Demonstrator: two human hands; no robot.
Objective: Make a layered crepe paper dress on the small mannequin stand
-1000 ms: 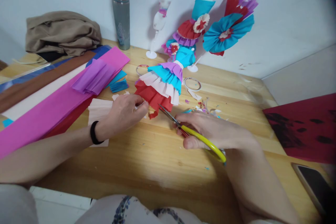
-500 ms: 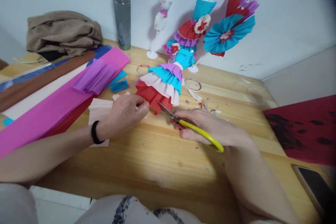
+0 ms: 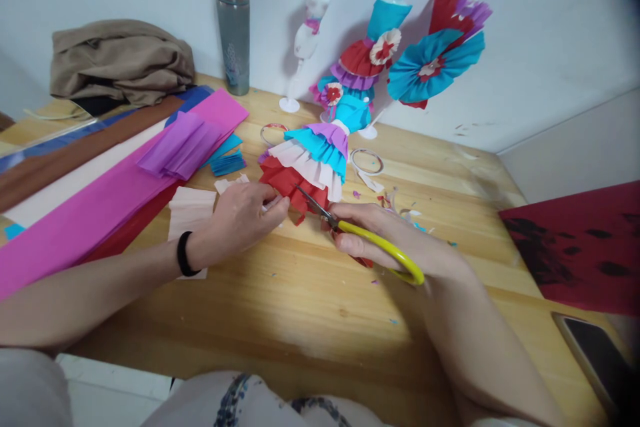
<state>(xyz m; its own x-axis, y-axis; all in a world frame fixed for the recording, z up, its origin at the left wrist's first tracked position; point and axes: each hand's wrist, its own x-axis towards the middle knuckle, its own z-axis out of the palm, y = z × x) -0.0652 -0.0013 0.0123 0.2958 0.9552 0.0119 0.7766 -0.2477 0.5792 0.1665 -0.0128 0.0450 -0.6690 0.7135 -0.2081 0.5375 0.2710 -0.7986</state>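
Observation:
A small mannequin in a tiered crepe-paper dress (image 3: 320, 153) leans away from me, its turquoise top farthest and red hem (image 3: 285, 177) nearest. My left hand (image 3: 247, 213), with a black band on the wrist, is closed below the hem; a pale part, seemingly the mannequin's stand, shows between thumb and fingers. My right hand (image 3: 380, 230) grips yellow-handled scissors (image 3: 385, 247). Their blades lie at the red paper, pointing up and left; whether they are fully closed is hard to see. A red scrap (image 3: 363, 261) shows under my right hand.
Crepe-paper sheets (image 3: 100, 207) lie at left beside a brown cloth (image 3: 120, 60). A flask (image 3: 233, 27), a bare mannequin (image 3: 313, 13) and two decorated ones, one with a turquoise fan flower (image 3: 435, 70), stand along the wall. Tape rings (image 3: 367, 161), paper bits and a phone (image 3: 595, 360) lie right.
The scissors and my right hand have shifted slightly left and up along the red hem. A red scrap now shows lower, beneath the right hand. My left hand has moved slightly right.

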